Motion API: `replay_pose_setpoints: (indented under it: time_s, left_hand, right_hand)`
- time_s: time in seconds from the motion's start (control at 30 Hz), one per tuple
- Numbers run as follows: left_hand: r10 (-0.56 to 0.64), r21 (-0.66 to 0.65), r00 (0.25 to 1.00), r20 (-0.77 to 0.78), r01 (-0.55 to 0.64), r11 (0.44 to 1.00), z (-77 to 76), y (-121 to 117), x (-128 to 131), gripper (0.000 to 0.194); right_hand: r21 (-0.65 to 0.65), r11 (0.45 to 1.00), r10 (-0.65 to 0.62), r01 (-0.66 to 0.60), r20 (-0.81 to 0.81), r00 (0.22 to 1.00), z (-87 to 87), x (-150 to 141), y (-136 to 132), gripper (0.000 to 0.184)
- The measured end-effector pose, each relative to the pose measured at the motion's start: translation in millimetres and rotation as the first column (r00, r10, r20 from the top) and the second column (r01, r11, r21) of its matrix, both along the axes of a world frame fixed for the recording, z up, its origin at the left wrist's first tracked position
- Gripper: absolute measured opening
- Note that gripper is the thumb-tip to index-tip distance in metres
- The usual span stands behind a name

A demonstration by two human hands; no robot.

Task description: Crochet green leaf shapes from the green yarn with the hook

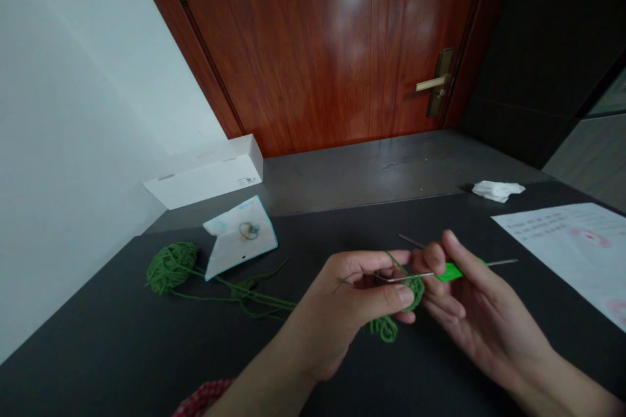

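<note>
My left hand [355, 293] is closed, its thumb and fingers pinching a small green crochet piece [417, 292]. A strand of green yarn runs over the raised index finger. My right hand [469, 300] grips the bright green handle of a crochet hook [450, 272]; the hook's metal shaft reaches left to the stitches near my left thumb. Another thin metal rod [411, 240] juts out behind the right fingers, and most of it is hidden. Looped green yarn [384, 328] hangs below the left hand. Strands lead left across the table to a green yarn ball [172, 267].
A creased white packet [244, 238] with a small looped item on it lies beside the yarn ball. Behind stands a long white box [210, 179] by the wall. A crumpled tissue [497, 191] and a printed sheet [567, 247] lie on the dark table [122, 345] at right.
</note>
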State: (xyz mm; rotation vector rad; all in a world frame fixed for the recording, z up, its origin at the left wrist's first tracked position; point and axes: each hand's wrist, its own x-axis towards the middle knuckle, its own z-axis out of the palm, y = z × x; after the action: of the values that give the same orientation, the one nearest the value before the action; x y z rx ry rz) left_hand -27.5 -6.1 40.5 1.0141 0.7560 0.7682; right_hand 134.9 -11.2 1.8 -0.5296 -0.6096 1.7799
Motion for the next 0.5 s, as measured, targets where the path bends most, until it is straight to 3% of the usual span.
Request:
replay_pose_setpoints:
  time_s: [0.27,0.5]
  left_hand:
    - [-0.064,0.01,0.997,-0.053,0.065,0.998,4.6,-1.1,-2.0,0.028]
    - [-0.08,-0.031,0.99,-0.12,0.076,0.997,6.9,-1.2,-3.3,0.036]
  right_hand:
    - [-0.019,0.991,0.131,-0.133,-0.057,0.99,-0.7,8.4,5.1,0.039]
    - [0.051,0.995,0.086,-0.089,0.05,0.995,1.0,16.3,9.4,0.045]
